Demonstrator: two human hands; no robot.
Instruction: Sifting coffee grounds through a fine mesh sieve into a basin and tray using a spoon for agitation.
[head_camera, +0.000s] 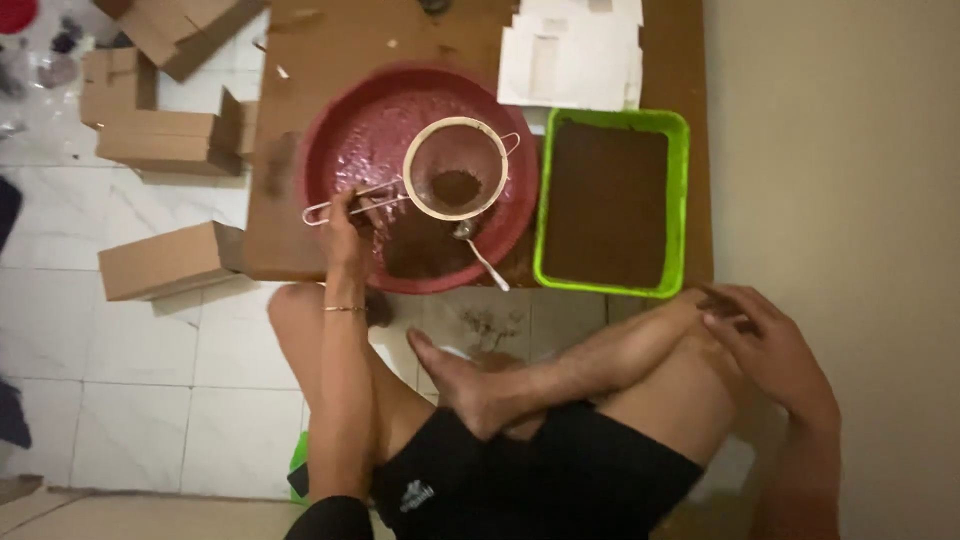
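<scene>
My left hand (343, 222) grips the wire handle of a round mesh sieve (455, 168) held over a large red basin (335, 130). A clump of brown powder lies in the sieve, and more brown powder is piled on the basin's near side. A metal spoon (480, 252) rests in the basin by that pile. My right hand (770, 345) lies flat on my raised right knee, holding nothing. A green rectangular tray (682, 180) full of brown powder stands right of the basin.
Basin and tray sit on a low brown board (290, 60) on the tiled floor. White papers (572, 55) lie at its far end. Several cardboard boxes (165, 262) stand to the left. A beige wall (850, 150) runs along the right. My crossed legs fill the foreground.
</scene>
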